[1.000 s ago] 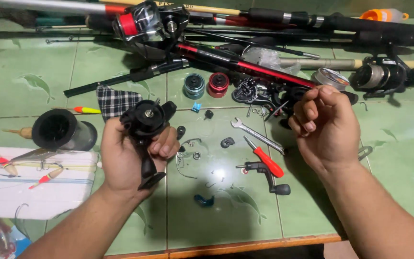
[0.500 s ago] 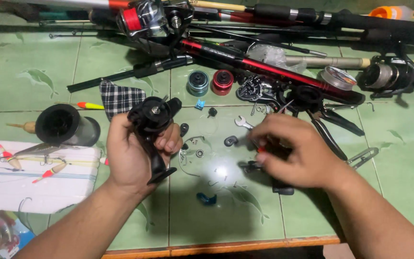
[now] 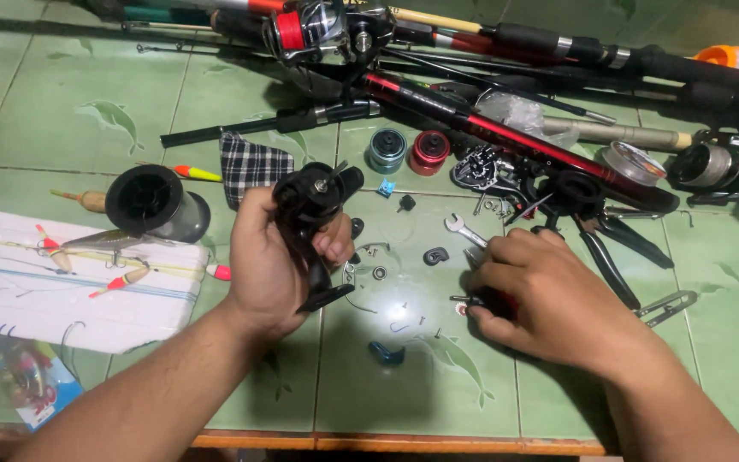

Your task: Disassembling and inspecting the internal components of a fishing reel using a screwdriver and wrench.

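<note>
In the left hand (image 3: 271,265), low of centre, a black fishing reel body (image 3: 311,210) stands upright, fingers clamped round its stem, seemingly so the open top faces up for work; at three o'clock the right hand (image 3: 549,295) presses down on the green tile floor (image 3: 87,120), fingers closed on a red-handled screwdriver (image 3: 476,301), its tip toward nine o'clock; small screws and washers (image 3: 375,272) lie between; a wrench (image 3: 464,229) sits at twelve o'clock of that hand, pliers (image 3: 617,252) at two.
</note>
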